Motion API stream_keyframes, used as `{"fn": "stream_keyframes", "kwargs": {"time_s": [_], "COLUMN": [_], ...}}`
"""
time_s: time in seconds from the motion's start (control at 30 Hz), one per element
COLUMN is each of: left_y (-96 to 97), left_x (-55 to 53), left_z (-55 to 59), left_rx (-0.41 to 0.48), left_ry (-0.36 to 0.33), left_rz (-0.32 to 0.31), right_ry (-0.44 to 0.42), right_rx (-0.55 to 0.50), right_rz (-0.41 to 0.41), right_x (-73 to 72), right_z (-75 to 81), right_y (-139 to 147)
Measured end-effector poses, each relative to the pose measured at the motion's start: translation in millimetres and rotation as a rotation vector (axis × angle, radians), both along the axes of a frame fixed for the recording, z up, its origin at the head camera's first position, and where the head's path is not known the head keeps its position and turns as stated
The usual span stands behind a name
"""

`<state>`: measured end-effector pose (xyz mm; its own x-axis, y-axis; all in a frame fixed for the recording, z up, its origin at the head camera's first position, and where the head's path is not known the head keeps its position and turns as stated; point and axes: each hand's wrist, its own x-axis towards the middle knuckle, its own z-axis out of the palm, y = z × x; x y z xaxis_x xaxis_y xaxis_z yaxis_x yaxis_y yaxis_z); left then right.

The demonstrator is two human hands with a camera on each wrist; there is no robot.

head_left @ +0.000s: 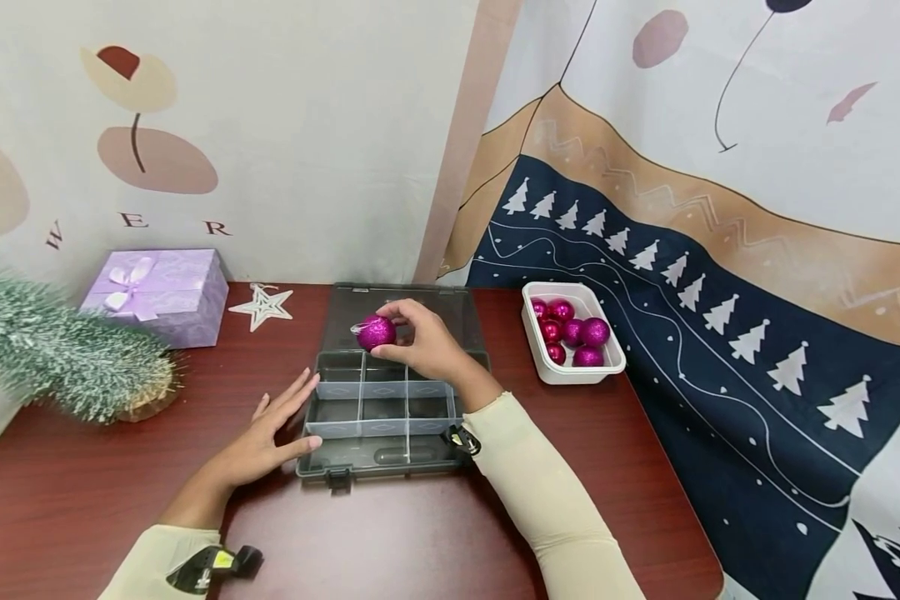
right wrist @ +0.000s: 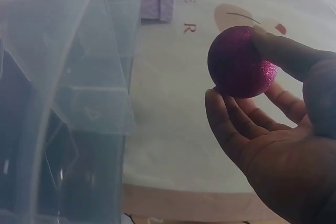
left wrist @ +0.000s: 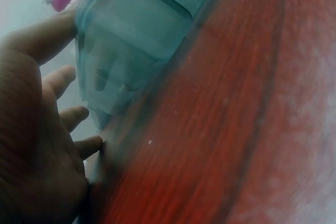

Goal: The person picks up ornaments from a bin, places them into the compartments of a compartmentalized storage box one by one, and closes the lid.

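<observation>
A glittery magenta bauble (head_left: 376, 332) is pinched between the thumb and fingers of my right hand (head_left: 424, 340), above the back row of a divided plastic box (head_left: 385, 429). In the right wrist view the bauble (right wrist: 241, 62) shows round and whole at the fingertips. The box lies with its dark see-through lid (head_left: 345, 312) folded back, and its visible compartments hold nothing. At the box's left side my left hand (head_left: 258, 446) spreads its fingers, with thumb and fingertips by the rim. The left wrist view shows that hand (left wrist: 42, 114) beside the box wall (left wrist: 126, 40).
To the right stands a white tub (head_left: 573, 372) with several magenta baubles (head_left: 596, 332). A white star (head_left: 261, 307) lies behind on the left, near a lilac gift box (head_left: 157, 296) and a small frosted tree (head_left: 67, 350). The table's right edge borders a hanging cloth.
</observation>
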<state>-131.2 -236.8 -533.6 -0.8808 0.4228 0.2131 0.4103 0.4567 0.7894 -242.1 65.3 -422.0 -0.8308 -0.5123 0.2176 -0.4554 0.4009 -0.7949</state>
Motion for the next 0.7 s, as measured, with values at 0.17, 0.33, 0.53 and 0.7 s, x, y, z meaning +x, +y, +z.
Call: {"fn": "stream_keyframes", "kwargs": {"time_s": [0.17, 0.33, 0.53, 0.7], "left_y": [0.1, 1.2, 0.2, -0.4], "left_x": [-0.1, -0.7, -1.7, -1.9], "left_z": [-0.2, -0.4, 1.5, 0.4], "left_rx": [-0.001, -0.007, -0.008, -0.011], "left_ry": [-0.009, -0.02, -0.013, -0.009], "left_rz": [0.005, 0.0, 0.002, 0.0], "right_ry": [0.008, 0.037, 0.099, 0.111], "right_rx": [0.042, 0.121, 0.245, 0.331], "right_rz": [0.044, 0.051, 0.059, 0.064], "right_x": [-0.5, -1.8, -5.7, -6.4], "right_z": [-5.2, -9.8, -11.0, -13.7], "right_y": [-10.8, -19.4, -34.0, -44.8]}}
